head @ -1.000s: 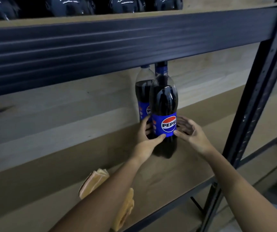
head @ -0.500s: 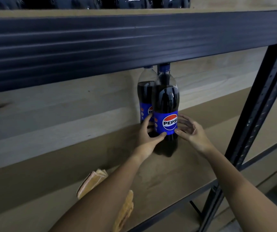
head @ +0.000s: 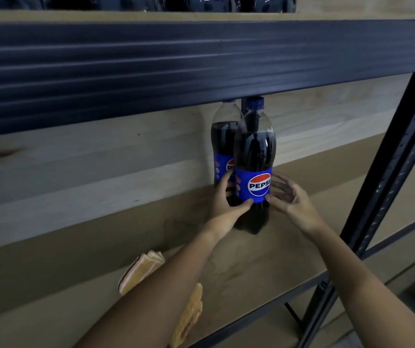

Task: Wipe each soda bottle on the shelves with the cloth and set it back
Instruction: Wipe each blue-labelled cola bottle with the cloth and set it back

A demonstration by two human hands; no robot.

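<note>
Upright on the wooden shelf [head: 264, 267] a front bottle [head: 254, 156] of dark soda is seen, its blue cap just under the dark metal beam [head: 201, 61] of the shelf above. Its lower left side is gripped by the left hand [head: 226, 204], the thumb curled across the bottom edge of the blue label and the fingers wrapped round the far side, where most of them are hidden by the bottle. The right hand [head: 290, 198] is held at the bottle's right side with the fingers spread and loosely bent; the thumb tip is laid against the label's lower edge, but whether the other fingers touch the plastic cannot be told. A second bottle [head: 224, 136] is placed just behind and to the left, largely covered by the front one, so only part of its label is shown and its cap is mostly hidden behind the beam. The orange cloth [head: 141, 270] is left lying on the shelf near the front edge, well apart from the bottles, and its middle is hidden under the left forearm. Along the top edge, only the bases of more bottles [head: 216, 2] are seen, cut off by the frame. At the right a dark upright post [head: 389, 172] is crossed by the view.
</note>
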